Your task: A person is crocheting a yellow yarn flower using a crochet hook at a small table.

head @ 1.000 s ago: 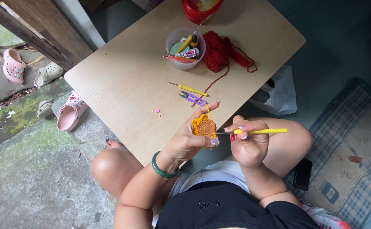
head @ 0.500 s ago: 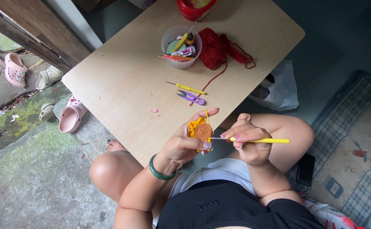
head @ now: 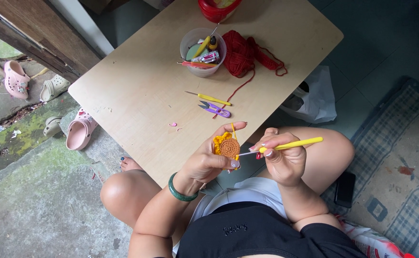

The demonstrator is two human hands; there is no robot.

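The left hand (head: 209, 160) is closed on a small round orange and yellow crocheted piece (head: 228, 147), pinched between thumb and fingers just off the near edge of the pale wooden table (head: 137, 91). The right hand (head: 281, 160), fingers curled tight, grips a yellow-handled crochet hook (head: 286, 145) whose metal tip touches the piece. Farther off on the table lie small purple thread snips (head: 215, 110).

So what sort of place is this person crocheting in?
Probably a home doorway or porch used as a craft corner: a low tan wooden table, pink rubber clogs on mossy concrete, and a blue checked floor mat.
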